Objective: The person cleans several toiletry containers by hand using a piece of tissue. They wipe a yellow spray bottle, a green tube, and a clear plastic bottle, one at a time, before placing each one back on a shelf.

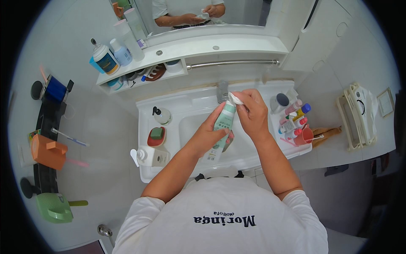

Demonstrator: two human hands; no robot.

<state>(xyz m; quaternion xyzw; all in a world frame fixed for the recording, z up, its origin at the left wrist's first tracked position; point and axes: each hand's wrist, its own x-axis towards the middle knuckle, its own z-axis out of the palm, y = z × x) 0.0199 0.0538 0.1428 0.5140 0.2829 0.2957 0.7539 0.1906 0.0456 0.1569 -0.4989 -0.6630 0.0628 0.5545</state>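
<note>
My left hand (211, 135) grips a pale green and white squeeze tube (224, 122), tilted with its cap end pointing away from me. A folded white tissue or cloth (235, 99) is pinched in my right hand (253, 112), at the cap end of the tube. Both hands are above the white washbasin (193, 119). Just beyond them rises the grey tap (223, 90), partly hidden by the tissue and fingers. The tube's far side is covered by my left palm.
On the basin's left rim are a clear pump bottle (163, 116), green soap (157, 133) in a red dish and a white pump bottle (155, 157). Several small bottles and a coral cup (304, 136) crowd the right rim. A white shelf (196, 46) juts out beneath the mirror (241, 12).
</note>
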